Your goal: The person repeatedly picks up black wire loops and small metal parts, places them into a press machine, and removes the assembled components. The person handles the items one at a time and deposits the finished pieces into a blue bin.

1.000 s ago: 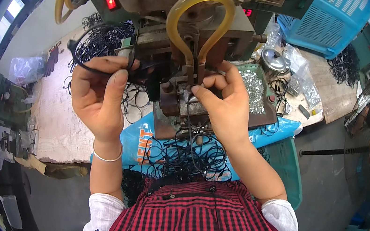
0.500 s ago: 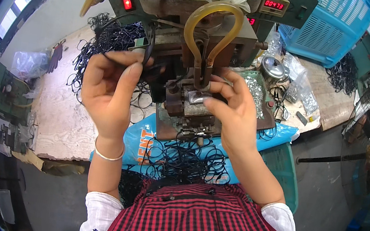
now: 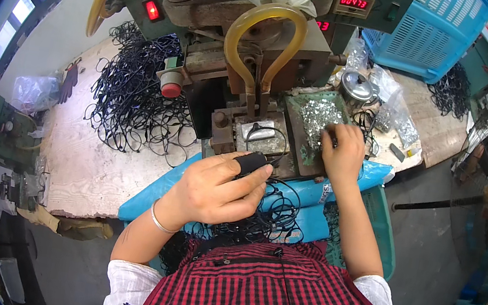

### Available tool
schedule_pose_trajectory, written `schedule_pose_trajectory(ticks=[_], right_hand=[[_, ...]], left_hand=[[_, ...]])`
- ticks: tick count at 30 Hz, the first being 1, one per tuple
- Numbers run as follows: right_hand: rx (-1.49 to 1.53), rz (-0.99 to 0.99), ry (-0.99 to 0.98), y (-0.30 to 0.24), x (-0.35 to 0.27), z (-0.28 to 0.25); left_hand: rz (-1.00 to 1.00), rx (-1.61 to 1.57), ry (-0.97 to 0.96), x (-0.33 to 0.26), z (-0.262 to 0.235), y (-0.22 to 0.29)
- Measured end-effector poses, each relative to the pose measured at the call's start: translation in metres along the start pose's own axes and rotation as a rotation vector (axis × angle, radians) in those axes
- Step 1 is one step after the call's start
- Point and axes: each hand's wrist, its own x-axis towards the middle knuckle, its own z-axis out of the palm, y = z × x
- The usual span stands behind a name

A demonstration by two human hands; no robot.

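My left hand (image 3: 217, 189) is in front of the press, pinching a thin black cord (image 3: 284, 139) between thumb and fingers. The cord loops up in front of the metal die block (image 3: 257, 132). Something black (image 3: 249, 163), like a finger sleeve, wraps the end of one finger. My right hand (image 3: 345, 153) is at the right side of a green tray (image 3: 300, 154) of small shiny metal pieces (image 3: 318, 120). Its fingers curl down together at the pieces; their tips are partly hidden, so anything between them is too small to name.
A yellow hose (image 3: 298, 32) arches over the die. A red push button (image 3: 170, 88) juts out at the press's left. Tangled black cords (image 3: 133, 96) cover the table on the left. A lidded metal pot (image 3: 358, 87) and a blue basket (image 3: 427, 47) stand at the back right.
My left hand has come from the press's left side to its front, with a cord in it. My right hand has left the die and moved right to the tray of metal pieces.
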Motion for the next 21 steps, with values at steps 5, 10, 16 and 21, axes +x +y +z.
schedule_pose_trajectory(ticks=[5,10,16,21], right_hand=[[-0.006,-0.033,-0.037,-0.003,0.006,0.012],[-0.115,-0.386,-0.284,0.003,0.028,0.030],[-0.008,-0.046,0.057,0.014,0.027,0.028],[0.006,0.019,0.033,0.007,0.016,0.015]], left_hand=[[0.006,-0.005,0.007,0.003,0.001,-0.004],[-0.072,-0.034,-0.070,-0.008,-0.008,0.001],[-0.392,0.215,0.210,-0.056,-0.009,0.032],[-1.025,0.499,0.403,-0.086,-0.048,-0.029]])
